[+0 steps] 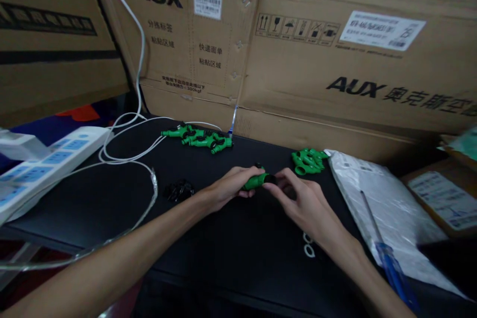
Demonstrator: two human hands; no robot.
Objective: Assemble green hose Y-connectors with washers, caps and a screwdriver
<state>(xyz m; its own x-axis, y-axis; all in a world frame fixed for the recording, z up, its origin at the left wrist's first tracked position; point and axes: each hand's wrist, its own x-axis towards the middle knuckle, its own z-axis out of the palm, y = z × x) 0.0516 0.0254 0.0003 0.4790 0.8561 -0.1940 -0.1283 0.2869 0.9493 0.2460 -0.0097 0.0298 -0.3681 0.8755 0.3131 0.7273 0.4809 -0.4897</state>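
Observation:
My left hand (228,188) grips a green plastic nozzle part (257,181) just above the black table (231,253). The fingers of my right hand (298,201) pinch a small black piece (271,179) at the right end of that green part. A row of assembled green nozzles (199,137) lies at the back of the table. Beyond my right hand sits a pile of loose green parts (308,160). A heap of small black parts (179,190) rests left of my left hand. Two white rings (308,244) lie beside my right wrist.
A blue-handled screwdriver (391,261) lies on a grey plastic bag (383,208) at the right. A white power strip (44,166) and white cables (130,149) occupy the left side. Large AUX cardboard boxes (298,59) wall off the back.

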